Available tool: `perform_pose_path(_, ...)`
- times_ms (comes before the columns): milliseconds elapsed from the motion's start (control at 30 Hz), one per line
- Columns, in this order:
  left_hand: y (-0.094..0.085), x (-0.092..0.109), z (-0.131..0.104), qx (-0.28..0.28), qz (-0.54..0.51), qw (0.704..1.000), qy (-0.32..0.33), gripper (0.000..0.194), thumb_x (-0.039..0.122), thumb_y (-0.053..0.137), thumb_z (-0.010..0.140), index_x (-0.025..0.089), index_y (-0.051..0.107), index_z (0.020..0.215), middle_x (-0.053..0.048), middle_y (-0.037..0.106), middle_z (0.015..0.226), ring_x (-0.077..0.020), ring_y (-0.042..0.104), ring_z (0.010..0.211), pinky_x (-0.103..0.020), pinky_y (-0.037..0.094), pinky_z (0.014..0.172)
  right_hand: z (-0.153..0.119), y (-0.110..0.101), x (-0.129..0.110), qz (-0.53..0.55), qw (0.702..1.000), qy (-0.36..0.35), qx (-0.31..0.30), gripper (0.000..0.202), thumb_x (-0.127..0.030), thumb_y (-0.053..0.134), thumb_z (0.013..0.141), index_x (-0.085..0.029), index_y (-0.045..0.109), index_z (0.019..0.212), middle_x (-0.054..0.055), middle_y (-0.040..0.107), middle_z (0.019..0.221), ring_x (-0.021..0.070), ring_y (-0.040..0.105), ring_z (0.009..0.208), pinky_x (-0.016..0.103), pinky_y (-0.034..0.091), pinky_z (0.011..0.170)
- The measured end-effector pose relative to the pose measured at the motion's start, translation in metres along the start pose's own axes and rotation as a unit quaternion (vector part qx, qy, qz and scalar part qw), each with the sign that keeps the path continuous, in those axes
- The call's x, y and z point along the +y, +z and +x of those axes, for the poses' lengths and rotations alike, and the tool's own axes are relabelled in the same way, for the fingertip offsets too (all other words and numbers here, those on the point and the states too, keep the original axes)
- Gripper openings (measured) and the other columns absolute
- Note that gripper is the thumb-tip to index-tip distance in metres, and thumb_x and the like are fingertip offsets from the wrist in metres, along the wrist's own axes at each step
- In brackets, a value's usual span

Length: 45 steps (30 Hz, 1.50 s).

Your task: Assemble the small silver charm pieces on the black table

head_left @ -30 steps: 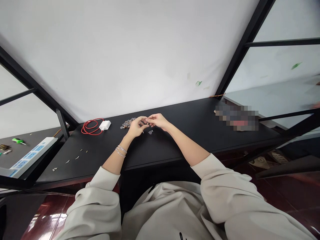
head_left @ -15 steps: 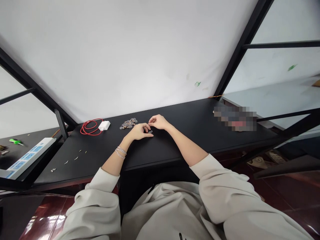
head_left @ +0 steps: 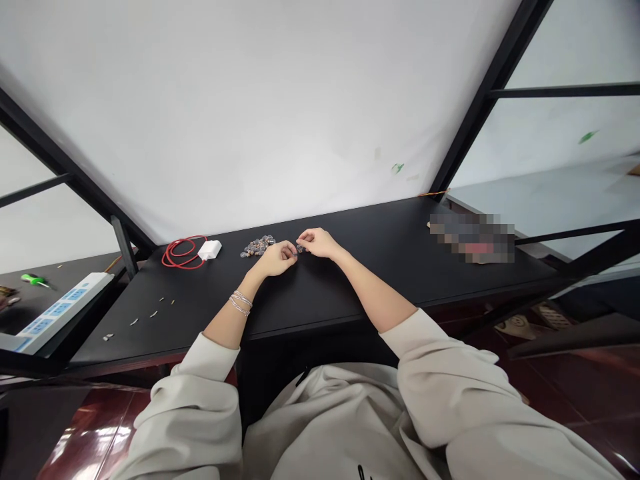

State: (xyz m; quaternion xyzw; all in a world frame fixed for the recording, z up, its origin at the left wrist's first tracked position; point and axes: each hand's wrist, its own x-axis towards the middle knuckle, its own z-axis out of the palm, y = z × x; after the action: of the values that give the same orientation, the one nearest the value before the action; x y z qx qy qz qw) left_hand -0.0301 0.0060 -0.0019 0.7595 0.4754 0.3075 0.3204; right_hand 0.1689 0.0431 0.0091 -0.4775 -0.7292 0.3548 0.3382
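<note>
A small pile of clear and brownish beads [head_left: 256, 247] lies on the black tabletop, just left of my hands. My left hand [head_left: 277, 259] is closed in a pinch beside the pile. Something small and dark shows at its fingertips, too small to name. Close by on the right, my right hand [head_left: 319, 243] pinches a small greyish clear bead [head_left: 300, 249] between thumb and fingers. The fingertips of both hands nearly meet, with a narrow gap between them. Any thread between the hands is too fine to make out.
A white charger [head_left: 209, 250] with a coiled red cable [head_left: 174, 253] lies left of the beads. Several small pale bits [head_left: 134, 322] are scattered at the table's left. Beyond stand a power strip [head_left: 65, 313] and a green screwdriver [head_left: 33, 279]. A blurred-out item [head_left: 473, 238] rests at the right.
My left hand has drawn its thumb and fingers together and shifted slightly left. A greyish bead that showed at my left hand now shows under the right fingertips.
</note>
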Motion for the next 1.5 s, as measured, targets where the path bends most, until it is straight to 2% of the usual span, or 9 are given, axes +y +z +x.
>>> perform_pose_path(167,-0.0013,0.0019,0.0007,0.002,-0.006,1.0,-0.024,0.017,0.02,0.07,0.074,0.018,0.063,0.09,-0.001,0.068,0.073,-0.0125,0.06,0.058,-0.025,0.048,0.056,-0.0007,-0.0009,-0.0013,0.005,1.0,0.003,0.002,0.005,-0.022,0.073,0.089,-0.018,0.076,0.088,0.006,0.078,0.079,0.0162,0.07,0.068,0.028,0.055,0.071)
perform_pose_path(333,-0.0016,0.004,0.0013,-0.004,-0.045,0.998,-0.053,0.013,0.018,0.067,0.08,0.016,0.065,0.093,-0.003,0.071,0.076,-0.0126,0.061,0.056,-0.027,0.052,0.058,-0.0005,-0.0016,-0.0017,-0.02,1.0,-0.005,0.005,0.003,-0.019,0.076,0.083,-0.019,0.077,0.086,0.006,0.079,0.083,0.0183,0.072,0.078,0.028,0.054,0.076)
perform_pose_path(500,-0.0026,0.007,0.0011,0.002,-0.026,0.999,-0.046,0.01,0.022,0.059,0.09,0.016,0.066,0.088,-0.003,0.07,0.074,-0.0108,0.058,0.052,-0.026,0.049,0.058,0.0002,-0.0012,0.0007,-0.032,0.999,-0.016,-0.005,0.007,-0.019,0.075,0.083,-0.018,0.077,0.089,0.006,0.079,0.086,0.0186,0.072,0.081,0.028,0.052,0.077)
perform_pose_path(767,-0.0033,0.0034,0.0034,0.016,0.004,1.0,-0.022,0.014,0.02,0.053,0.092,0.017,0.067,0.092,-0.002,0.068,0.078,-0.0104,0.059,0.053,-0.025,0.048,0.056,-0.0004,-0.0009,0.0014,-0.027,0.999,-0.041,-0.021,0.01,-0.017,0.072,0.084,-0.019,0.081,0.087,0.004,0.079,0.081,0.019,0.072,0.079,0.029,0.053,0.082)
perform_pose_path(833,-0.0032,0.0013,0.0042,0.022,0.003,0.999,-0.026,0.015,0.019,0.052,0.092,0.017,0.066,0.092,-0.002,0.068,0.08,-0.0101,0.06,0.053,-0.024,0.047,0.054,0.0,-0.0001,0.0009,-0.006,0.999,-0.038,-0.011,0.009,-0.016,0.071,0.085,-0.018,0.081,0.083,0.005,0.078,0.08,0.0175,0.071,0.075,0.028,0.053,0.079)
perform_pose_path(1033,-0.0022,-0.0021,0.0052,0.019,-0.082,0.994,-0.076,0.01,0.016,0.048,0.096,0.016,0.058,0.096,-0.007,0.075,0.089,-0.0098,0.061,0.051,-0.022,0.044,0.049,0.0013,0.0029,-0.0017,0.168,0.986,0.009,0.001,0.013,-0.02,0.067,0.093,-0.013,0.077,0.09,0.008,0.077,0.084,0.0112,0.064,0.062,0.02,0.048,0.053)
perform_pose_path(1167,-0.0008,-0.0024,0.0048,0.018,-0.104,0.992,-0.068,0.006,0.014,0.055,0.093,0.016,0.059,0.097,-0.006,0.075,0.086,-0.0083,0.058,0.049,-0.023,0.046,0.053,0.0011,0.0043,-0.0038,0.204,0.979,0.005,-0.004,0.01,-0.017,0.069,0.092,-0.013,0.077,0.088,0.006,0.076,0.079,0.0095,0.063,0.06,0.018,0.046,0.051)
perform_pose_path(1333,0.0002,-0.0006,0.0042,0.021,-0.096,0.993,-0.061,0.014,0.014,0.066,0.086,0.016,0.059,0.098,-0.005,0.074,0.085,-0.0095,0.059,0.051,-0.026,0.049,0.057,0.001,0.0069,-0.0037,0.218,0.976,-0.01,-0.013,0.007,-0.015,0.07,0.09,-0.014,0.077,0.089,0.005,0.075,0.079,0.0097,0.063,0.061,0.018,0.048,0.051)
perform_pose_path(1500,-0.0002,-0.0023,0.0049,0.02,-0.077,0.996,-0.037,0.007,0.017,0.065,0.087,0.016,0.062,0.094,-0.002,0.07,0.082,-0.0082,0.057,0.05,-0.025,0.048,0.058,0.0002,0.0066,-0.0054,0.212,0.977,-0.017,-0.021,0.008,-0.014,0.069,0.089,-0.013,0.077,0.087,0.004,0.074,0.076,0.0103,0.063,0.062,0.018,0.047,0.051)
